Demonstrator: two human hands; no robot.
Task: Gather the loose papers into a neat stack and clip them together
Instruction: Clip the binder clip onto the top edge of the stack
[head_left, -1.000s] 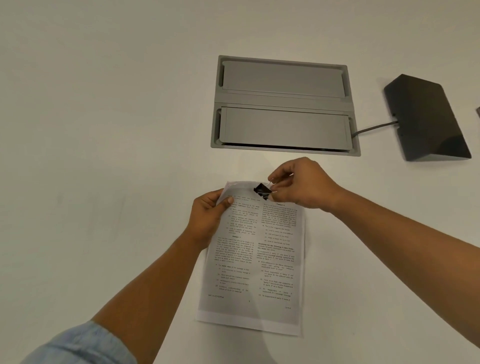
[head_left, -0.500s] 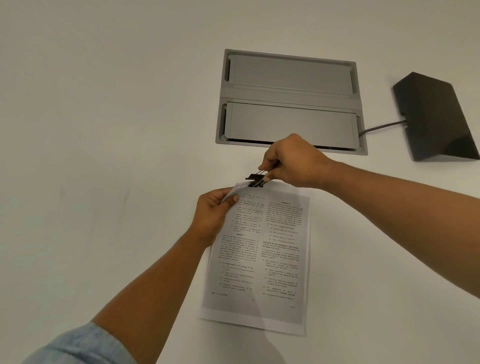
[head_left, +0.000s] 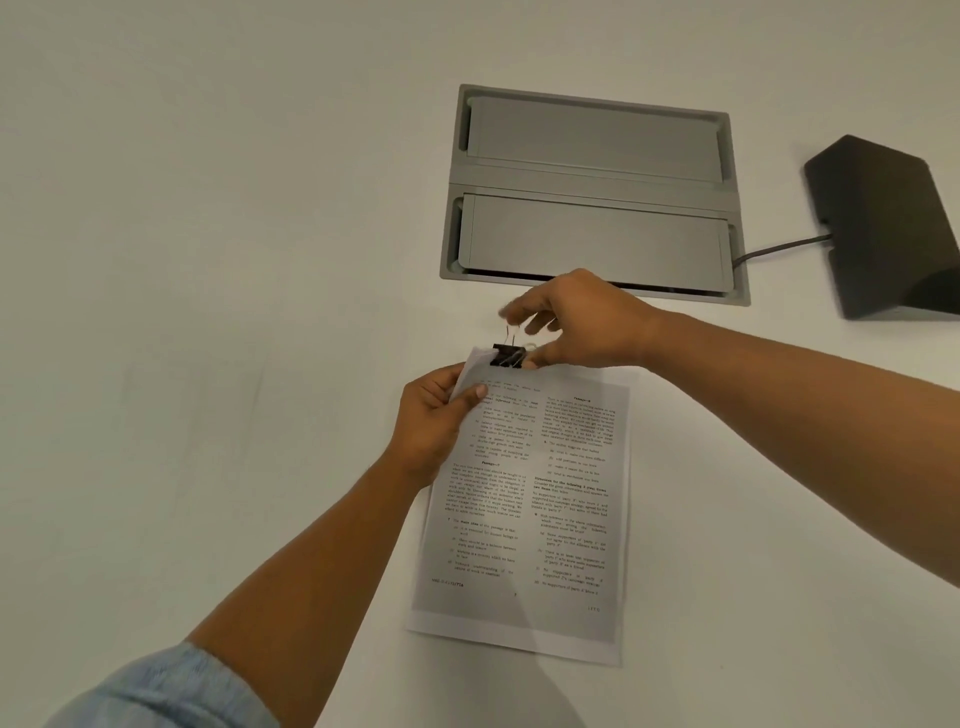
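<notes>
The papers are seen lying as one printed stack on the white surface, directly on the near side of the grey cable hatch set into that surface, with only their corner nearest the hatch's left end lifted. They are judged to be light, thin and limp: a raised corner can be expected to droop and fan unless it is pinched flat, and the sheets are likely to slide over one another, so the hold is best taken close to the edge being clipped, just beside the clip. The binder clip is seen seated on that raised edge, just short of the hatch's near rim; it is judged to be small, stiff and strongly sprung, with smooth wire handles that are best squeezed at their tips. The left hand is closed on the lifted corner, the thumb pressed on the top sheet and the fingers hidden beneath it. The right hand is held over the clip, between the papers and the hatch, with its fingers partly spread; one raised wire handle is met by a fingertip, and the thumb appears to rest beside the black body, though motion blur leaves it unclear whether the handle is truly pinched. The clip's bite on every sheet cannot be confirmed.
</notes>
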